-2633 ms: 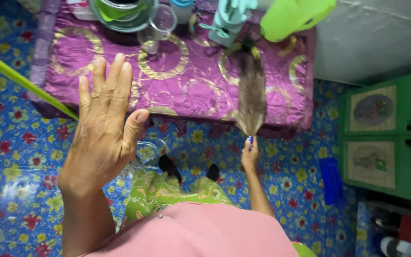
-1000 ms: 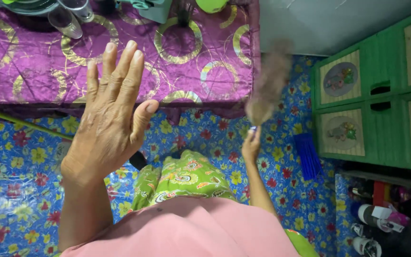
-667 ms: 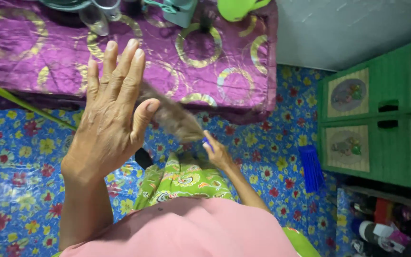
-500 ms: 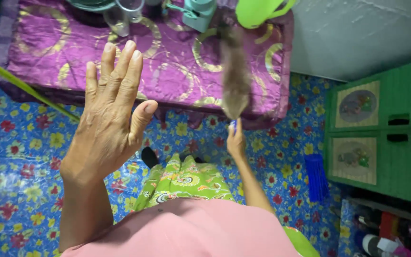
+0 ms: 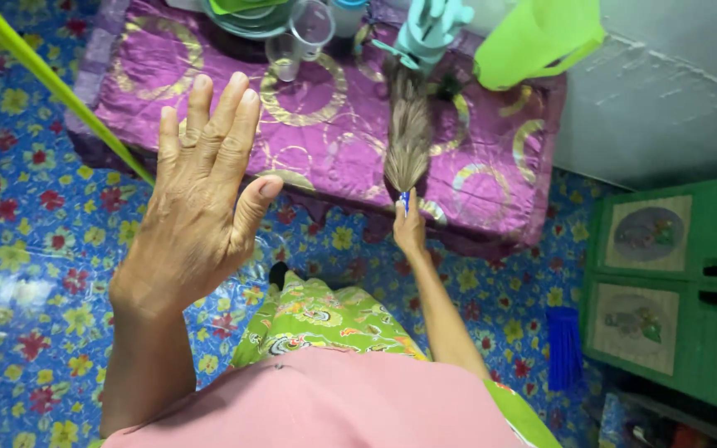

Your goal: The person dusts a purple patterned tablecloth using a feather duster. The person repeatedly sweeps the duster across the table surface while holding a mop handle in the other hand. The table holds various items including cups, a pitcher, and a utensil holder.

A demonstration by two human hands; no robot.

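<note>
Standing along the far edge of the worktop (image 5: 209, 91), under its purple cloth with gold rings, are a clear glass mug (image 5: 302, 37) that looks empty, a stack of green dishes (image 5: 242, 12) at its nine o'clock, a pale teal holder (image 5: 429, 25) at its three o'clock, and a lime-green plastic jug (image 5: 537, 37) tilted at the corner; what the jug contains cannot be told. Gripped in the right hand (image 5: 409, 228), closed round a blue handle, a small grass hand broom (image 5: 408, 133) lies with bristles on the cloth, pointing to twelve o'clock. Raised in the air, the left hand (image 5: 197, 207) is spread flat and wide, holding nothing, above the blue flowered floor (image 5: 26, 249). A green cabinet (image 5: 674, 290) stands at three o'clock.
</note>
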